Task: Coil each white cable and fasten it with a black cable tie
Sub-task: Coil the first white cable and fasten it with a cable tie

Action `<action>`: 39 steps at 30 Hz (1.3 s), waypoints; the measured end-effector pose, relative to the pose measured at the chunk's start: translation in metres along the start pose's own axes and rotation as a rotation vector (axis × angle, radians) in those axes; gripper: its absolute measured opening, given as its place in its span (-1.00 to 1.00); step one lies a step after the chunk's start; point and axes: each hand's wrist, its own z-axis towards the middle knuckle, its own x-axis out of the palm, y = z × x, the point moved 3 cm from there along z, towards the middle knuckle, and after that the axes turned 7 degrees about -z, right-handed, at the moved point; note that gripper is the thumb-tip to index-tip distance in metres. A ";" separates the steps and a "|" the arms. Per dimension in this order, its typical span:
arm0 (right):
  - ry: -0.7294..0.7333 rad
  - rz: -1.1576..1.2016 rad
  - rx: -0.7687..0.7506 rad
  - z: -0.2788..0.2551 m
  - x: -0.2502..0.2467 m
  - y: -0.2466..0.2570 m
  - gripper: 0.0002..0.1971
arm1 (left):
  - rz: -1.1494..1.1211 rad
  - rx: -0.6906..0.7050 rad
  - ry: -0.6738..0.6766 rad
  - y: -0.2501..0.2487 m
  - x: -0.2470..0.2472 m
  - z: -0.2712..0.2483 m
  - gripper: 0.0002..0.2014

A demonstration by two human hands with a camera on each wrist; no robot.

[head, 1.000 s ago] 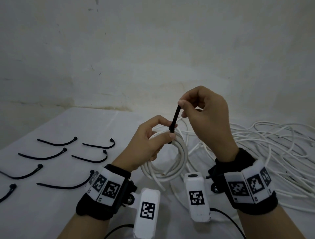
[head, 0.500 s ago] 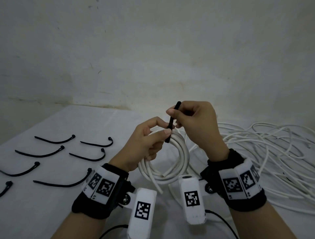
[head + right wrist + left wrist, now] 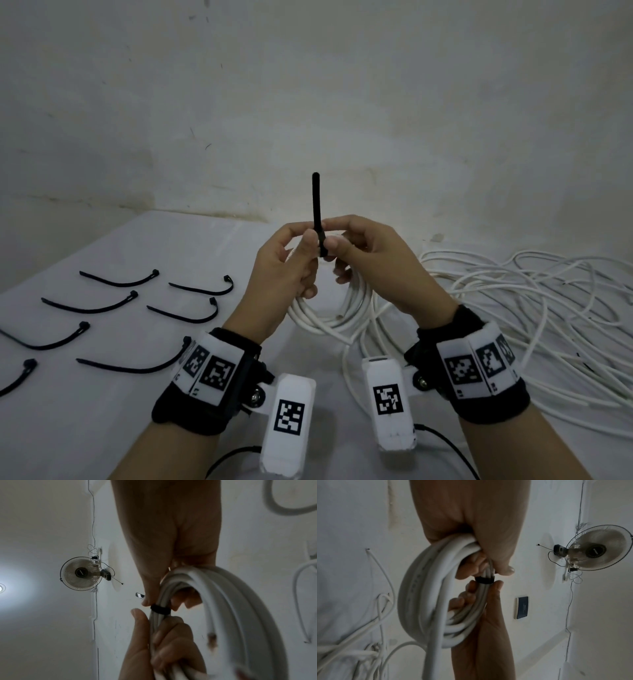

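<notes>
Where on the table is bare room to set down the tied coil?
Bare cloth lies between the spare cable ties and the loose white cables, below the left hand. The right side is crowded with cable; the left holds ties.

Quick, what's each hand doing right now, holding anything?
Left hand: grips the cable coil beside the black tie.
Right hand: holds the same coil, thumb against the tie.

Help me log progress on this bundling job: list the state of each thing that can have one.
coiled white cable: wound in loops, held off the table by both hands
black cable tie: wrapped round the coil, tail sticking upward
left hand: grips the coil beside the tie
right hand: grips the coil beside the tie
loose white cables: uncoiled, tangled
spare black ties: unused, open
</notes>
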 end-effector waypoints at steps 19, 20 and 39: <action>-0.277 -0.375 -0.214 0.000 -0.002 -0.008 -0.85 | 0.291 0.143 -0.092 -0.003 -0.008 -0.001 -0.83; -0.281 -0.391 -0.218 -0.001 -0.003 -0.009 -0.86 | 0.285 0.141 -0.094 -0.003 -0.009 -0.001 -0.83; 0.107 -0.646 -0.294 -0.008 0.016 -0.002 -0.05 | 0.103 0.080 -0.264 0.002 -0.023 0.005 -0.69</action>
